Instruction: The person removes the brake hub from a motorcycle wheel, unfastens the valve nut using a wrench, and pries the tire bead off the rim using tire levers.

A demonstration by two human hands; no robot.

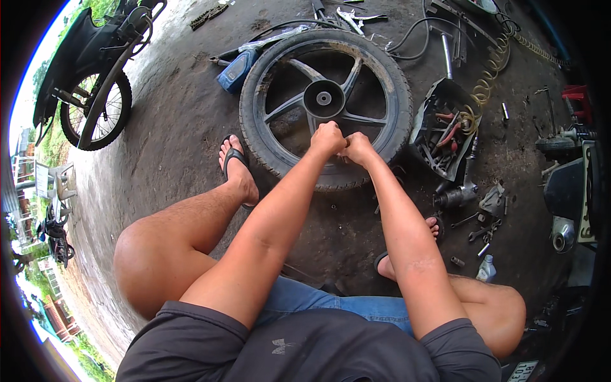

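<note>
A motorcycle wheel (251,95) with a black tyre and grey spokes lies flat on the ground in front of me. Its round hub (324,97) faces up. My left hand (328,138) is closed over the near part of the wheel, just below the hub. Right beside it, nearly touching, my right hand (358,149) is closed too. Both have their fingers curled down, and whatever they grip between them is too small and hidden to name.
A blue bottle (237,71) lies against the tyre's left side. To the right stands a tool tray (439,130) with pliers, near a coiled air hose (490,70) and an impact wrench (456,196). Wrenches and sockets are scattered at right; a motorbike (95,76) stands far left.
</note>
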